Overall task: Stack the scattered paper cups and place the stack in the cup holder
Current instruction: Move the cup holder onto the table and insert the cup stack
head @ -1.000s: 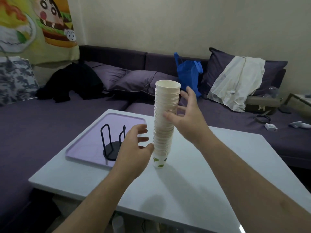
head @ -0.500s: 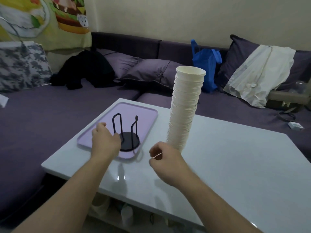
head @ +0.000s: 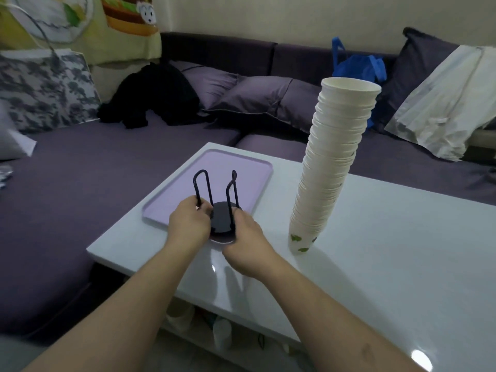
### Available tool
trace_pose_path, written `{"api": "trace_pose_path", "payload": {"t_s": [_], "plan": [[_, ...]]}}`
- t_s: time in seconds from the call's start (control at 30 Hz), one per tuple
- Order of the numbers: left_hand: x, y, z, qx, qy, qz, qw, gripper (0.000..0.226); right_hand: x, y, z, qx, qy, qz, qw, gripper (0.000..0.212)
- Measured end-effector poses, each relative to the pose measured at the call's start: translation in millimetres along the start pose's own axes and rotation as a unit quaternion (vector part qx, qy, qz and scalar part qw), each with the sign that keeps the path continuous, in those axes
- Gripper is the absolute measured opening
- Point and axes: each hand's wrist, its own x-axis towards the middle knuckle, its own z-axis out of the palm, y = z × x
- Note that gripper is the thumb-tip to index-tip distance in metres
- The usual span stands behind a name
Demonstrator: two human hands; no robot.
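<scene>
Both hands, left hand (head: 189, 224) and right hand (head: 245, 244), now grip the cup holder (head: 217, 208) on the tray (head: 241, 167); earlier only the left reached it. Cup stack (head: 332, 167) stands unheld.

The cup holder (head: 218, 208) stands at the near right corner of the tray (head: 236, 167), which lies far left on the worktop (head: 375, 251). The cup stack (head: 332, 162) stands right of both.

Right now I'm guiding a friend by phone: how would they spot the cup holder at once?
Find the white table, then the lilac tray at its far left corner. At the tray's near edge stands the cup holder, gripped by the left hand and right hand. It is the only black wire thing there: a round base with upright loops.
</scene>
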Motion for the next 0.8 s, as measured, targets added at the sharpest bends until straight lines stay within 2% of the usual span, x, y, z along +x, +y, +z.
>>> {"api": "trace_pose_path", "payload": {"t_s": [0.23, 0.43, 0.6, 0.8], "plan": [[-23, 23, -21, 0.0, 0.006, 0.052, 0.999, 0.025, -41, -26, -39, 0.053, 0.038, -0.036, 0.997, 0.055], [-67, 36, -23, 0.086, -0.081, 0.078, 0.99, 0.02, -88, -7, -59, 0.008, 0.0, 0.013, 1.0, 0.049], [-91, 32, -7, 0.134, -0.16, 0.065, 0.976, 0.019, -105, 13, -71, -0.026, -0.027, 0.06, 0.998, 0.032], [-100, 26, 6, 0.163, -0.206, 0.037, 0.964, 0.017, -123, 31, -89, -0.038, -0.041, 0.076, 0.996, 0.049]]}}
